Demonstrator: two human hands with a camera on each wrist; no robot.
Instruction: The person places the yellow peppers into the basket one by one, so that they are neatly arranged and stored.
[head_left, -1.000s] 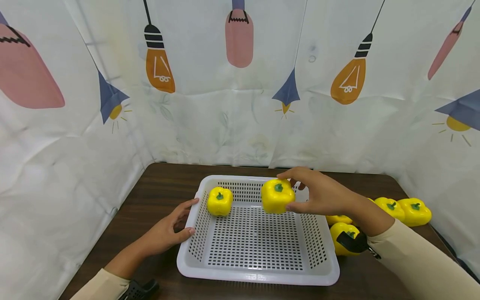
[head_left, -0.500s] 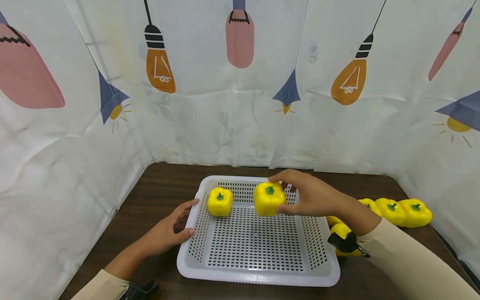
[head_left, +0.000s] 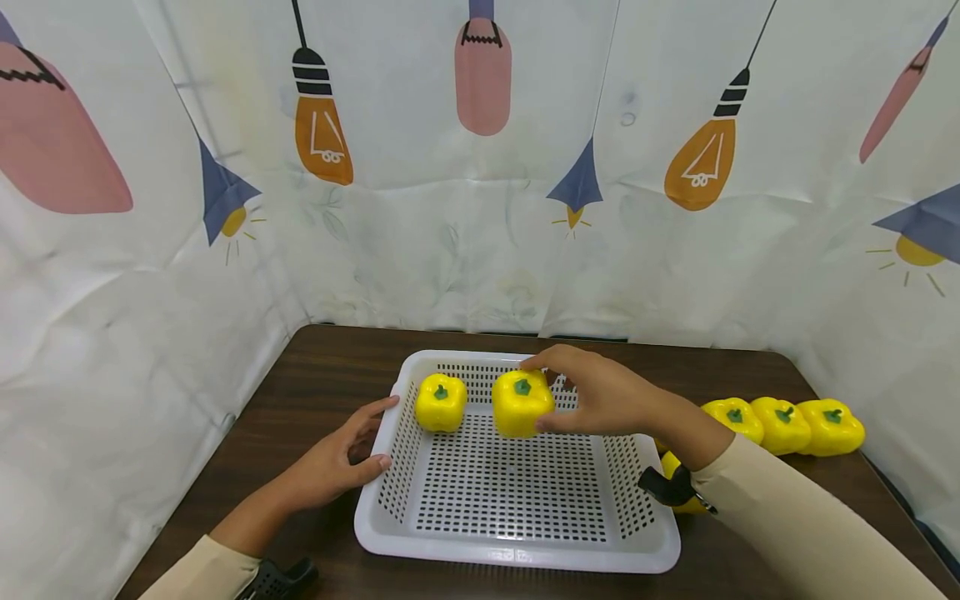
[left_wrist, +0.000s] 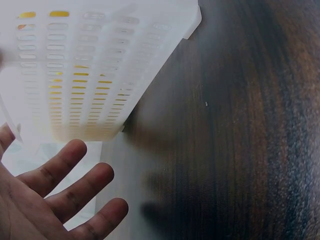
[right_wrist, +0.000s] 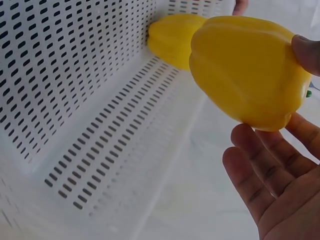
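My right hand [head_left: 600,390] pinches a yellow bell pepper [head_left: 521,403] with a green stem between thumb and fingers, over the back part of a white perforated plastic basket [head_left: 517,554]. In the right wrist view the held pepper [right_wrist: 247,70] shows its smooth side, with the lower fingertips under it. Another yellow bell pepper [head_left: 440,403] sits upright in the basket's back left corner. My left hand [head_left: 337,458] rests with thumb and forefinger at the basket's left rim. Its other fingers [left_wrist: 82,192] stretch out beside the basket wall in the left wrist view.
Several more yellow bell peppers [head_left: 782,425] stand in a row on the dark wooden table [head_left: 345,358] right of the basket, some partly hidden behind the right forearm. A white patterned sheet [head_left: 420,250] hangs behind the table and along its left side.
My right hand has carried the held pepper left and slightly toward the front, closer to the pepper in the corner. The left hand and basket have stayed in place.
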